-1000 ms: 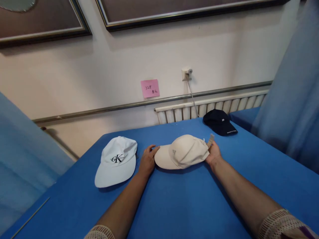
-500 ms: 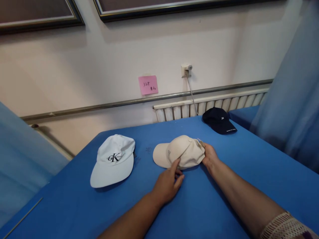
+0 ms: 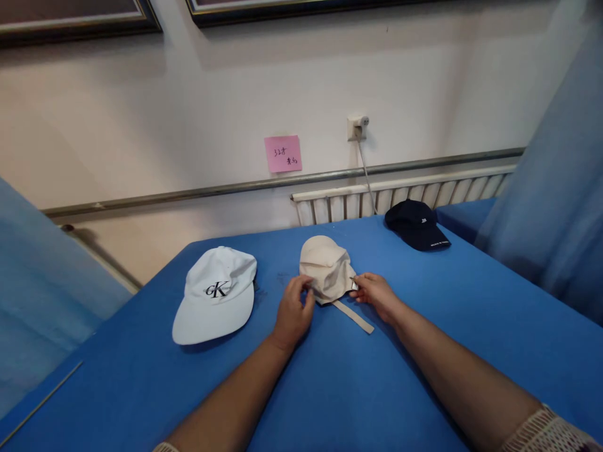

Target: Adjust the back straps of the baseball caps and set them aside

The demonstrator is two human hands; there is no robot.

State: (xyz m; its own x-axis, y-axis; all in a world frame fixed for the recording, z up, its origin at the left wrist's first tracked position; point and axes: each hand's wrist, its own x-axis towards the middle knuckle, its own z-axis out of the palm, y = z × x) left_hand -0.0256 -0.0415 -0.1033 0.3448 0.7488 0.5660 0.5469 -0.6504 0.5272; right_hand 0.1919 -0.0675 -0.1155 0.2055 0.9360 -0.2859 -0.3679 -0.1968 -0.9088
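A beige baseball cap (image 3: 325,260) rests on the blue surface between my hands, its brim pointing away from me and its crown partly creased. A loose beige strap (image 3: 354,316) extends from its back edge toward the lower right. The curled fingers of my left hand (image 3: 294,311) grip the cap's lower left edge. At the right back edge, beside a small white tag (image 3: 354,284), my right hand (image 3: 377,295) pinches the cap. A white baseball cap (image 3: 214,298) with black lettering lies to the left. Far back on the right is a black baseball cap (image 3: 417,225).
The blue padded surface (image 3: 339,389) ends near a white radiator (image 3: 348,204) and a metal rail (image 3: 226,188) along the wall. Blue curtains (image 3: 560,176) hang at both sides. A thin rod (image 3: 42,402) lies at the lower left.
The beige cap has turned so its brim, formerly pointing left, points away from me. Its loose strap has come into view. My left hand has shifted left, my right hand slightly left and nearer.
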